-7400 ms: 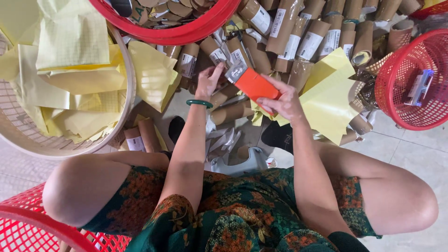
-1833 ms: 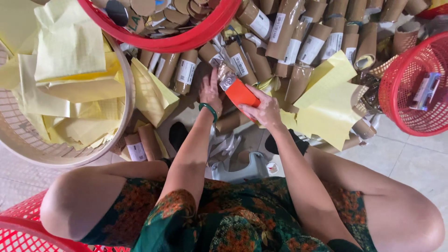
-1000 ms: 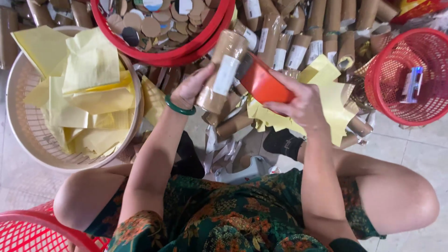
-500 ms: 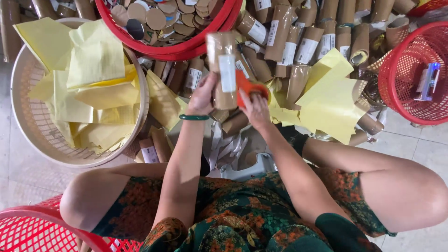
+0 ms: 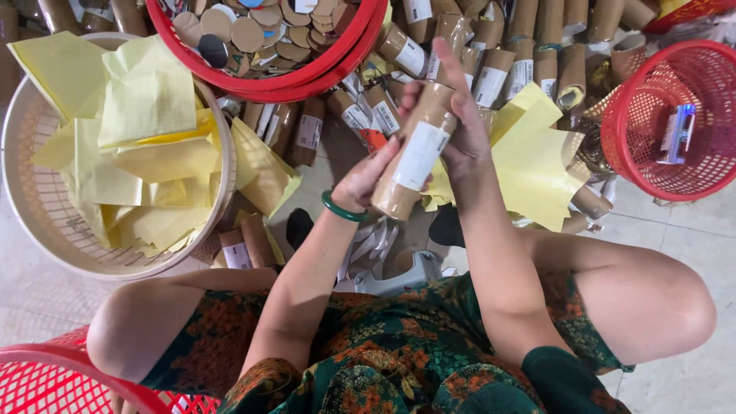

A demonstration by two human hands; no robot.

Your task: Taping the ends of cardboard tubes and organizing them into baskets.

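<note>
Both hands are up on one cardboard tube (image 5: 414, 153), brown with a white label, held tilted just below the red tub (image 5: 307, 73). The left hand (image 5: 360, 180), green bangle (image 5: 343, 208) at the wrist, has its fingers curled shut around the tube's lower end. The right hand (image 5: 460, 130) backs the upper half, fingers closed along the far side with one finger stretched straight up toward the tub. That tub is full of round cardboard discs (image 5: 257, 27). Loose tubes (image 5: 491, 69) lie packed on the floor just right of the tub and under its rim. Left of the tub sits a pale basket (image 5: 31, 222) stuffed with yellow sheets (image 5: 138, 146). More yellow sheets lie under the right hand. Well right of the tub, a red basket (image 5: 636, 146) holds a small blue-and-white object (image 5: 676, 134).
</note>
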